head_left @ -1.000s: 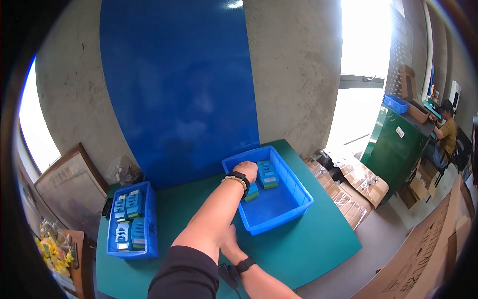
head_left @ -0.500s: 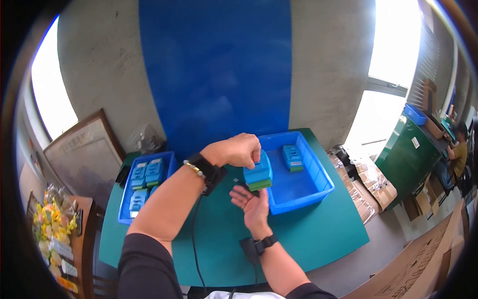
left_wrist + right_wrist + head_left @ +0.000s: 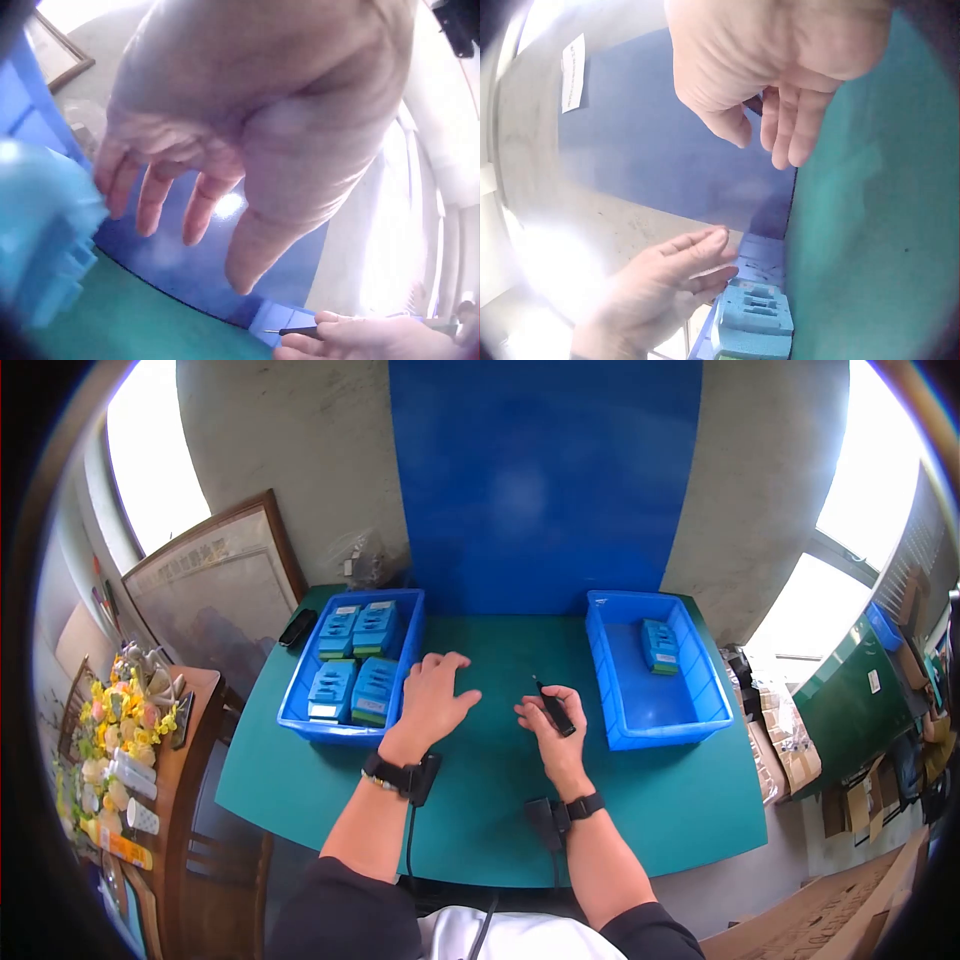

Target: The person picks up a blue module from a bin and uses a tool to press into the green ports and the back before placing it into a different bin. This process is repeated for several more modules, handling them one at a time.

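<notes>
My left hand (image 3: 432, 698): spread, near the left bin (image 3: 334, 734)
My right hand (image 3: 562, 745): grips a black pen-like tool (image 3: 555, 712)
Block labels (image 3: 371, 707): perhaps printed, unreadable

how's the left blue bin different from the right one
The left bin holds four blue-and-green blocks, while the right bin holds just one. The left bin's floor is mostly covered; the right bin's is mostly bare. The left hand is right by the left bin's side, whereas the right hand has a visible gap to the right bin. Both are blue, open-topped and on the green table.
</notes>
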`<state>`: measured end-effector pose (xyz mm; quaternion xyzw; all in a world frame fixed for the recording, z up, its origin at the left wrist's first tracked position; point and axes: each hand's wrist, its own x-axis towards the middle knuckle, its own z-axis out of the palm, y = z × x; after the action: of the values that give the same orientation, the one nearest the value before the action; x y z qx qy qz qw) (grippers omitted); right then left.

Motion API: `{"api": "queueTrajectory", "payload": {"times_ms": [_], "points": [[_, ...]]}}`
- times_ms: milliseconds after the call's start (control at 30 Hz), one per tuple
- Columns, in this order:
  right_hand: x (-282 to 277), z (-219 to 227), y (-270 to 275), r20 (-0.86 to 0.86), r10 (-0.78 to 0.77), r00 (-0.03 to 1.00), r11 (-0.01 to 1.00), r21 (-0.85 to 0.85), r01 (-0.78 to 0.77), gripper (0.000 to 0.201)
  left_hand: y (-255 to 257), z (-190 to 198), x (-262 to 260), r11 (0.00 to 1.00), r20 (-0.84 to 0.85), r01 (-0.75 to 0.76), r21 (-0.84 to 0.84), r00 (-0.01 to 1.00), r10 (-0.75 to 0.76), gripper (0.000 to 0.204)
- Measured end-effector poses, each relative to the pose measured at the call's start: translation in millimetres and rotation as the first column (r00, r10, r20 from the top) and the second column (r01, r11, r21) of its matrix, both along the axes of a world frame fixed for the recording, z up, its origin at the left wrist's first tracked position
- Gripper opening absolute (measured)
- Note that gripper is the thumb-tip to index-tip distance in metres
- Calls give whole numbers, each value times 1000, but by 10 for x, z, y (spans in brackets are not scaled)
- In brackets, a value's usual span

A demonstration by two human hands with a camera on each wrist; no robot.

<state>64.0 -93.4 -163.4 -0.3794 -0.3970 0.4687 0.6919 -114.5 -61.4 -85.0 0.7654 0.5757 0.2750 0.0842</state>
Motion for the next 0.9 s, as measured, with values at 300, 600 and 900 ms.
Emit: {"api": "queueTrajectory", "payload": {"times_ms": [300,600,900], "points": [[18,18,-13,66,25,997,996,-85,-19,27,-134,-26,-181,983,-652,136,-123,736,-183,68],[18,15,-22,74,53,996,996,-81,-47,29,-18,-12,-104,963,-711,129,-235,653,-261,61],[-43,29,-49,88,153,984,983,-120,-141,34,214,77,-159,943,-24,97,-318,994,-111,66]]}}
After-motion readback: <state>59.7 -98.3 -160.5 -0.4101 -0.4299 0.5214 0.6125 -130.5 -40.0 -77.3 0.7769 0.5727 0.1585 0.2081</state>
